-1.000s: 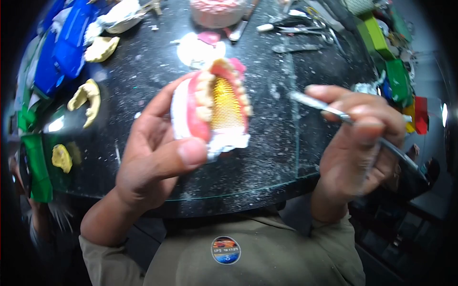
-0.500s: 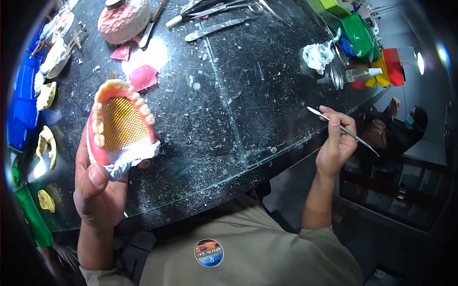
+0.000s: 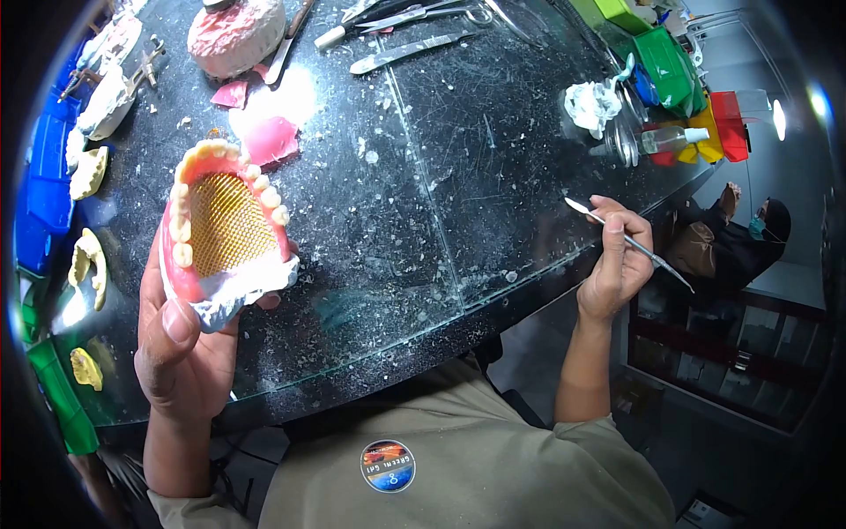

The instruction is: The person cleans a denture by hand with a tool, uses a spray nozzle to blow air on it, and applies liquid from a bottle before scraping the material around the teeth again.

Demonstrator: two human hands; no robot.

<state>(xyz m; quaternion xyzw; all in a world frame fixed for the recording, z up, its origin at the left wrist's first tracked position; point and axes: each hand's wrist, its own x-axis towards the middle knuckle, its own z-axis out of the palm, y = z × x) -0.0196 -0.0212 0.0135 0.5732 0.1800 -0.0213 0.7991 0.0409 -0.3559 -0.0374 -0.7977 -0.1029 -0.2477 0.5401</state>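
My left hand [image 3: 181,353] grips a denture model [image 3: 225,234] at the left: pink wax gums, a row of pale teeth, a gold mesh palate, on a white plaster base. It is raised over the dark glass table [image 3: 423,194]. Far to the right, at the table's edge, my right hand [image 3: 617,264] pinches a thin metal carving tool [image 3: 626,240], held level with its blade end pointing left. The two hands are well apart.
Pink wax pieces [image 3: 269,137] and a plaster-and-wax block [image 3: 236,33] lie at the back left. Metal instruments [image 3: 410,35] lie at the back. Yellow and white casts [image 3: 88,260] line the left edge. A tissue wad [image 3: 590,104], small bottle [image 3: 670,138] and coloured bins [image 3: 674,62] sit right. A seated person [image 3: 736,242] is beyond the table.
One second ago both hands were close together in front of me, tool near the denture. They have since spread apart; over the last half second they barely moved.
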